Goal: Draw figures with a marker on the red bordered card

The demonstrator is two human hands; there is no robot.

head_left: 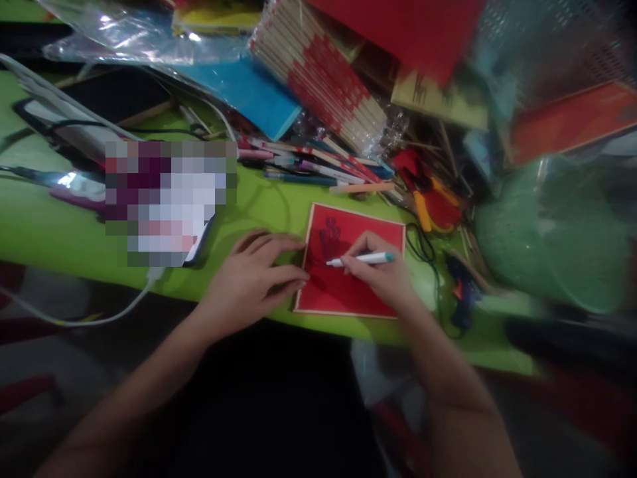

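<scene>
A red square panel [348, 292] with a pale thin frame lies flat on the green table, with dark drawn lines on its upper left part. My right hand [375, 269] grips a white marker [365, 259] with a teal end, its tip at the panel's surface just below the drawn lines. At the panel's left edge rests my left hand [253, 275], fingers apart, the fingertips touching the frame. Nothing is held in it. Whether the marker's tip presses on the panel is too blurred to tell.
A phone [199, 242] with a blurred-out screen and a white cable lies left. Several pens [318, 176] and bundled wooden sticks [323, 73] are behind the panel. Orange-handled pliers [423, 206], a dark blue glue gun [460, 292] and a green basket [552, 232] stand to the right.
</scene>
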